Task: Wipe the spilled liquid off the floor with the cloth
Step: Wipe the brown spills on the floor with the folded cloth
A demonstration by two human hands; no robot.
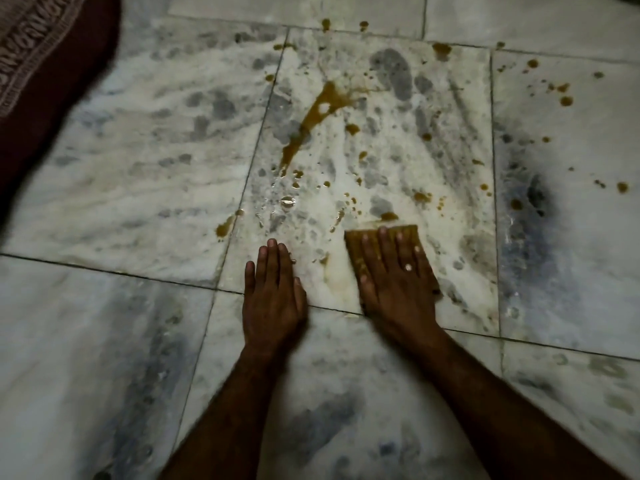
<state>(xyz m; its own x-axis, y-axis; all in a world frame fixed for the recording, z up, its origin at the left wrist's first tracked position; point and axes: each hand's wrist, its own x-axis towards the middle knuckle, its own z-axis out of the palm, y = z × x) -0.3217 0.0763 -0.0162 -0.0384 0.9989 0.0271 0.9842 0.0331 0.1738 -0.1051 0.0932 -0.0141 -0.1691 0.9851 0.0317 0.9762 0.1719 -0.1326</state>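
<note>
My right hand (398,282) lies flat on the cloth (410,232), fingers straight and slightly spread, arm stretched forward. My left hand (273,296) rests palm-down on the marble floor (121,188) just beside it, fingers together. I count one brown folded cloth, its long axis running away from me. One long streak of spilled liquid (320,109) lies beyond, among many scattered drops.

place: home interior | evidence: marble tile floor (121,140); maroon patterned rug (38,57)
</note>
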